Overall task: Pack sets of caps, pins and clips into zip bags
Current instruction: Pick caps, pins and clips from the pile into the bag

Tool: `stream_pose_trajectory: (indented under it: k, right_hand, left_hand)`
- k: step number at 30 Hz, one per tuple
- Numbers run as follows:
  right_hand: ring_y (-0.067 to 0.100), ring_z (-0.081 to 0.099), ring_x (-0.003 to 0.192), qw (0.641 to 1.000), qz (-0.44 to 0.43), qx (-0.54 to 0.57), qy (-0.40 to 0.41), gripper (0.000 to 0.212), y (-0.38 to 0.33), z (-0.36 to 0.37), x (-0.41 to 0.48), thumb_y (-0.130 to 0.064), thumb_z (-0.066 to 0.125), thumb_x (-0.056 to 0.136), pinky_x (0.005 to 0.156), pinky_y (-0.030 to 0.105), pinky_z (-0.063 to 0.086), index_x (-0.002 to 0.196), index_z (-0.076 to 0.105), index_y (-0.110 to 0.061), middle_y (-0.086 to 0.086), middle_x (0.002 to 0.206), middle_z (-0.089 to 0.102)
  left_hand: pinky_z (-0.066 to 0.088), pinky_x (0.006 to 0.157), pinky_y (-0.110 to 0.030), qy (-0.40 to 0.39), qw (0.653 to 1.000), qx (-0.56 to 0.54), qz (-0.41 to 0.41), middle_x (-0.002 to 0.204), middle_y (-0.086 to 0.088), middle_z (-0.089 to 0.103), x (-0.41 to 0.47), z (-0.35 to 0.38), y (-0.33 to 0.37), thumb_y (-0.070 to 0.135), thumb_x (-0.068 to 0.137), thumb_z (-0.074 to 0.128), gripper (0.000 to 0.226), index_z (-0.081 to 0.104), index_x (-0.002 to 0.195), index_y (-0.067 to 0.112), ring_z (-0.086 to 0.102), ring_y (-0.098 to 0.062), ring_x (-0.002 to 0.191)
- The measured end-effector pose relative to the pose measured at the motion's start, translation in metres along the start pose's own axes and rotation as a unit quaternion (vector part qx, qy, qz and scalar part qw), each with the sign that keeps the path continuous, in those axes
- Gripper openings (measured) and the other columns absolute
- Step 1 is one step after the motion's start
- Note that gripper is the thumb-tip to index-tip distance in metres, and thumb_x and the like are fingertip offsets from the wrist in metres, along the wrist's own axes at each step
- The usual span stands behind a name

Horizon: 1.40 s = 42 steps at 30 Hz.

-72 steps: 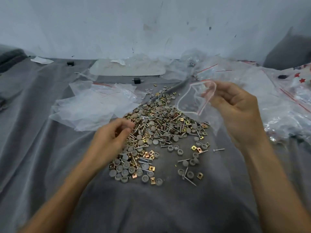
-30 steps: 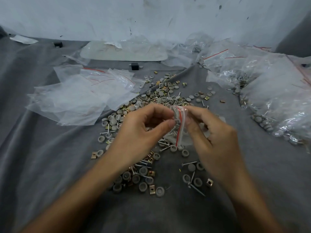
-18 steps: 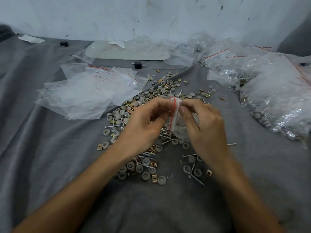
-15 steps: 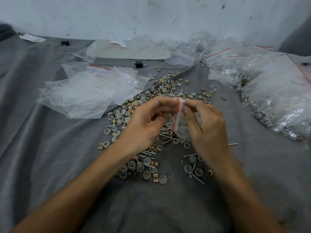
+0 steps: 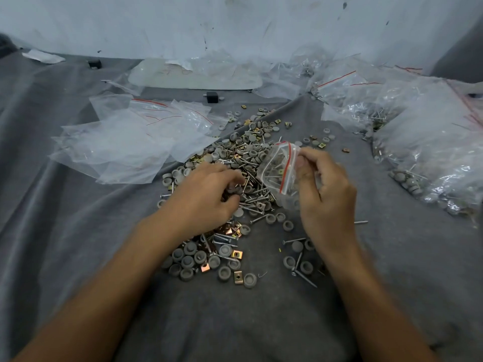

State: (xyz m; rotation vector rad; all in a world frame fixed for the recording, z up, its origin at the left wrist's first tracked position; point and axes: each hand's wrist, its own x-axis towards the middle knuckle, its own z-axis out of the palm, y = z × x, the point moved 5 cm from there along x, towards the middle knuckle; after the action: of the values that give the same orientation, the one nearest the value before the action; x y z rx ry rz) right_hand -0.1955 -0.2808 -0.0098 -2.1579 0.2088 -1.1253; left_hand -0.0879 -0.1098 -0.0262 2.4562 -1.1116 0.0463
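Observation:
A heap of grey caps, metal pins and brass clips (image 5: 243, 163) lies on the grey cloth in the middle. My right hand (image 5: 322, 189) pinches a small clear zip bag (image 5: 278, 171) with a red seal line, its mouth turned left; pins and a clip show inside it. My left hand (image 5: 206, 197) is down on the heap just left of the bag, fingers curled into the parts. Whether the fingertips hold a piece is hidden.
A stack of empty zip bags (image 5: 125, 142) lies at the left. Filled bags (image 5: 428, 142) pile up at the right. A white tray (image 5: 193, 77) and a small black block (image 5: 212, 97) sit near the back wall. Loose caps (image 5: 224, 273) lie close to me.
My left hand let go of the bag's mouth and dropped left onto the heap. The right hand keeps the bag and has tilted its mouth open toward the left.

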Motion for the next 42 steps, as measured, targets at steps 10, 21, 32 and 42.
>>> stream_pose_trajectory:
  k: [10, 21, 32, 42]
  right_hand:
    - [0.006, 0.056, 0.093, 1.000, -0.008, -0.004, -0.012, 0.017, -0.003, 0.003, -0.002, -0.023, 0.056, 0.105, 0.084, 0.031, 0.046, 0.114, 0.070, -0.019, -0.019, 0.098, 0.062]
    - [0.020, 0.063, 0.095, 0.999, -0.001, 0.002, -0.034, 0.019, 0.000, 0.005, -0.003, -0.022, 0.056, 0.105, 0.083, 0.046, 0.052, 0.116, 0.070, -0.017, -0.007, 0.102, 0.070]
    - [0.016, 0.062, 0.096, 0.997, -0.038, -0.023, -0.068, 0.019, -0.006, 0.011, -0.006, -0.022, 0.057, 0.104, 0.086, 0.044, 0.049, 0.115, 0.071, -0.016, -0.007, 0.105, 0.071]
    - [0.017, 0.063, 0.096, 0.996, -0.039, -0.023, -0.071, 0.022, -0.004, 0.011, -0.006, -0.025, 0.054, 0.104, 0.085, 0.046, 0.049, 0.115, 0.071, -0.016, -0.005, 0.103, 0.072]
  left_hand:
    - [0.034, 0.092, -0.033, 0.005, 0.998, 0.060, -0.001, 0.113, 0.008, 0.061, -0.001, 0.006, 0.003, 0.040, 0.094, 0.059, 0.033, 0.064, 0.125, 0.031, 0.049, -0.017, 0.109]
    - [0.046, 0.089, -0.030, 0.052, 0.998, -0.006, -0.015, 0.114, 0.004, 0.074, 0.002, -0.008, -0.002, 0.019, 0.102, 0.056, 0.024, 0.071, 0.121, 0.020, 0.066, -0.018, 0.106]
    - [0.062, 0.076, -0.040, 0.129, 0.898, -0.417, -0.053, 0.092, -0.002, 0.077, 0.002, -0.016, 0.005, 0.025, 0.090, 0.071, 0.013, 0.073, 0.102, 0.027, 0.072, -0.028, 0.086]
    - [0.043, 0.055, -0.020, 0.146, 0.956, -0.228, -0.113, 0.079, 0.018, 0.070, 0.000, -0.022, -0.017, 0.029, 0.095, 0.069, 0.010, 0.072, 0.101, 0.037, 0.061, -0.002, 0.066]
